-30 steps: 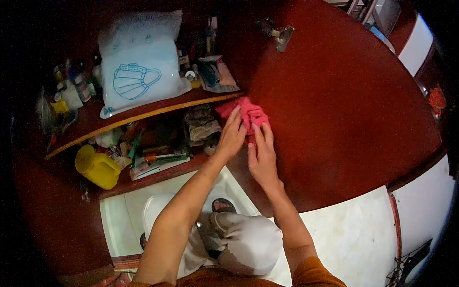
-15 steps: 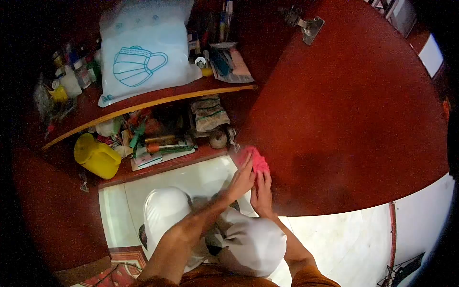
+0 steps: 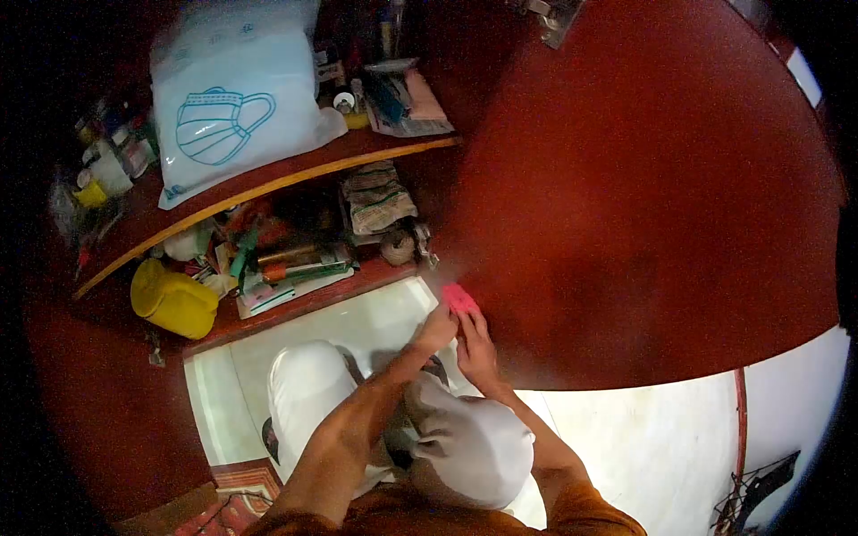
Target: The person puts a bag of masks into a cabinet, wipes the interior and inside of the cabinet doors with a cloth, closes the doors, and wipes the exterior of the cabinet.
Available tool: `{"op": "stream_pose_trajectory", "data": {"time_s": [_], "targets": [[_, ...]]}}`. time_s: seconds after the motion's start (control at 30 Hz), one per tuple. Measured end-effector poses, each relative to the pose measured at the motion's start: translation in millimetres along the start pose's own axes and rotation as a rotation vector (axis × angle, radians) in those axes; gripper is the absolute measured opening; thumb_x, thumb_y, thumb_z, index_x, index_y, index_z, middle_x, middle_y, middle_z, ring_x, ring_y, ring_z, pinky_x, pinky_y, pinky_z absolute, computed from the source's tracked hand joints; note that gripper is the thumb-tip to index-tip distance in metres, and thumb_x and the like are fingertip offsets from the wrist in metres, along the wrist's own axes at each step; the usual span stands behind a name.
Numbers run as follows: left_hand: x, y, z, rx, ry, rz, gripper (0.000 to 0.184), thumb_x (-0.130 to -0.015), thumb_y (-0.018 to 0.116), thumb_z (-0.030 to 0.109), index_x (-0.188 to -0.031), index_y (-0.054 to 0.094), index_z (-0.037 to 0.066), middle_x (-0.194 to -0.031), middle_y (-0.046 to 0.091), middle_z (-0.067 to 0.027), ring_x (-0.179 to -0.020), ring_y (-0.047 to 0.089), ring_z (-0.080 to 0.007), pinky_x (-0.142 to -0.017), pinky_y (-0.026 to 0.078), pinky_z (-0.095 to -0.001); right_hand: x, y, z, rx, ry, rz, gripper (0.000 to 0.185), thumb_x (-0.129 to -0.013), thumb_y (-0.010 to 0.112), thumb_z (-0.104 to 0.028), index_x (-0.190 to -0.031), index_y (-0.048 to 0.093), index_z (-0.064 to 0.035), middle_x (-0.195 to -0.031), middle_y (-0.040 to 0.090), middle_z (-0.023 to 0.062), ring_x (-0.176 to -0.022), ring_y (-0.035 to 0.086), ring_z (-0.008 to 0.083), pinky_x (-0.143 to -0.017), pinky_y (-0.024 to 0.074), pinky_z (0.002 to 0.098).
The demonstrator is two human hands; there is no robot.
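Note:
A bunched pink cloth (image 3: 460, 299) lies against the lower edge of a dark red wooden door panel (image 3: 643, 232). My right hand (image 3: 476, 351) has its fingers bent over the cloth, pressing it to the wood. Just left of it, my left hand (image 3: 437, 327) is closed beside the cloth at the panel's edge; its fingertips are hidden, so I cannot tell whether it grips the cloth or the edge. A metal lock or key piece (image 3: 425, 246) hangs just above the hands.
At the left, a cabinet's upper shelf (image 3: 295, 170) holds a white mask packet (image 3: 223, 107) and several small bottles. Below are a yellow jug (image 3: 174, 299), a ball of twine (image 3: 398, 247) and folded cloth (image 3: 379, 196). My knees (image 3: 313, 393) are close under my arms, above the tiled floor.
My left hand has drawn back from the top of the cloth and closed lower down. The cloth and my right hand have shifted slightly left. The whole view has moved a little.

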State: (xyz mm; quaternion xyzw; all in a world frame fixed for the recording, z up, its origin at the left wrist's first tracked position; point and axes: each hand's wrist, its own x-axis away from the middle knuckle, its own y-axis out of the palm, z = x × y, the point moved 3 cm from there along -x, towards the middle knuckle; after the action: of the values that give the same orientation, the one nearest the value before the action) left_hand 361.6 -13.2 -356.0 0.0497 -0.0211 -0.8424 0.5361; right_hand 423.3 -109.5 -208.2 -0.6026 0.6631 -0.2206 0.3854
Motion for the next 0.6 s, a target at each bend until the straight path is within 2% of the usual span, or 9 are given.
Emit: {"op": "stream_pose_trajectory", "data": {"time_s": [0.1, 0.2, 0.23, 0.27, 0.33, 0.4, 0.5, 0.53, 0.6], "targets": [[22.5, 11.4, 77.8, -0.073, 0.051, -0.053, 0.032, -0.090, 0.058, 0.011, -0.120, 0.053, 0.002, -0.111, 0.064, -0.0201, -0.106, 0.061, -0.0362, -0.090, 0.048, -0.0412, 40.7, -8.9, 8.3, -0.014, 0.097, 0.063, 0.058, -0.087, 0.048, 0.006, -0.143, 0.038, -0.0029, -0.146, 0.031, 0.0250, -0.134, 0.035, 0.0433, -0.110, 0.0328, 0.0430], [27.2, 28.8, 117.3, -0.091, 0.035, -0.178, 0.032, -0.084, 0.064, 0.007, -0.115, 0.054, 0.001, -0.106, 0.064, -0.0186, -0.102, 0.062, -0.0352, -0.089, 0.049, -0.0403, 72.4, -28.1, 1.2, -0.067, 0.185, 0.200, 0.063, -0.083, 0.048, 0.010, -0.143, 0.040, -0.0059, -0.145, 0.033, 0.0253, -0.133, 0.037, 0.0432, -0.110, 0.0324, 0.0413], [27.3, 35.2, 133.8, -0.102, 0.021, -0.235, 0.033, -0.083, 0.065, 0.007, -0.113, 0.055, 0.001, -0.105, 0.065, -0.0182, -0.100, 0.063, -0.0349, -0.088, 0.049, -0.0400, 75.8, -41.7, -12.2, 0.040, 0.111, 0.290, 0.067, -0.079, 0.050, 0.011, -0.143, 0.039, -0.0047, -0.144, 0.034, 0.0255, -0.131, 0.039, 0.0423, -0.109, 0.0331, 0.0429], [34.1, 35.6, 193.3, -0.104, 0.050, -0.254, 0.027, -0.081, 0.068, 0.009, -0.105, 0.059, 0.001, -0.098, 0.064, -0.0165, -0.091, 0.064, -0.0327, -0.082, 0.050, -0.0379, 84.9, -46.5, -10.5, 0.106, 0.057, 0.379, 0.069, -0.077, 0.052, 0.011, -0.143, 0.038, -0.0033, -0.143, 0.034, 0.0262, -0.130, 0.039, 0.0426, -0.109, 0.0331, 0.0444], [35.5, 48.2, 224.0, -0.253, 0.145, -0.390, 0.027, -0.082, 0.069, 0.011, -0.107, 0.062, 0.002, -0.101, 0.065, -0.0134, -0.094, 0.063, -0.0234, -0.083, 0.051, -0.0344, 101.6, -59.4, -10.2, 0.255, 0.000, 0.500, 0.071, -0.076, 0.055, 0.010, -0.144, 0.034, 0.0006, -0.142, 0.034, 0.0281, -0.130, 0.038, 0.0438, -0.108, 0.0325, 0.0483], [39.5, 60.8, 240.8, -0.401, 0.269, -0.478, 0.023, -0.084, 0.068, 0.011, -0.106, 0.066, 0.003, -0.099, 0.066, -0.0108, -0.092, 0.063, -0.0184, -0.080, 0.052, -0.0329, 119.5, -67.5, -8.1, 0.283, 0.020, 0.629, 0.069, -0.078, 0.060, 0.002, -0.143, 0.038, -0.0043, -0.140, 0.036, 0.0286, -0.128, 0.039, 0.0450, -0.107, 0.0342, 0.0489], [37.8, 72.1, 213.9, -0.142, 0.137, -0.682, 0.026, -0.087, 0.067, 0.011, -0.111, 0.065, 0.003, -0.102, 0.067, -0.0095, -0.092, 0.063, -0.0174, -0.081, 0.052, -0.0326, 137.5, -68.6, -3.7, 0.295, 0.081, 0.664, 0.066, -0.078, 0.061, -0.002, -0.141, 0.041, -0.0050, -0.138, 0.038, 0.0265, -0.127, 0.040, 0.0437, -0.106, 0.0362, 0.0482], [40.7, 69.8, 204.6, -0.101, -0.059, -0.718, 0.025, -0.090, 0.065, 0.013, -0.113, 0.064, 0.003, -0.106, 0.067, -0.0075, -0.093, 0.063, -0.0165, -0.082, 0.051, -0.0327, 146.6, -59.7, 9.2, 0.312, 0.088, 0.650, 0.066, -0.078, 0.061, -0.002, -0.141, 0.041, -0.0054, -0.138, 0.038, 0.0260, -0.127, 0.040, 0.0436, -0.106, 0.0366, 0.0480], [47.6, 66.8, 184.9, -0.007, -0.142, -0.730, 0.023, -0.088, 0.063, 0.008, -0.110, 0.064, 0.002, -0.099, 0.067, -0.0085, -0.088, 0.062, -0.0146, -0.077, 0.052, -0.0314, 162.7, -40.4, 32.6, 0.282, 0.180, 0.584, 0.068, -0.076, 0.065, -0.003, -0.141, 0.042, -0.0080, -0.138, 0.039, 0.0224, -0.126, 0.041, 0.0412, -0.105, 0.0387, 0.0449]]}}
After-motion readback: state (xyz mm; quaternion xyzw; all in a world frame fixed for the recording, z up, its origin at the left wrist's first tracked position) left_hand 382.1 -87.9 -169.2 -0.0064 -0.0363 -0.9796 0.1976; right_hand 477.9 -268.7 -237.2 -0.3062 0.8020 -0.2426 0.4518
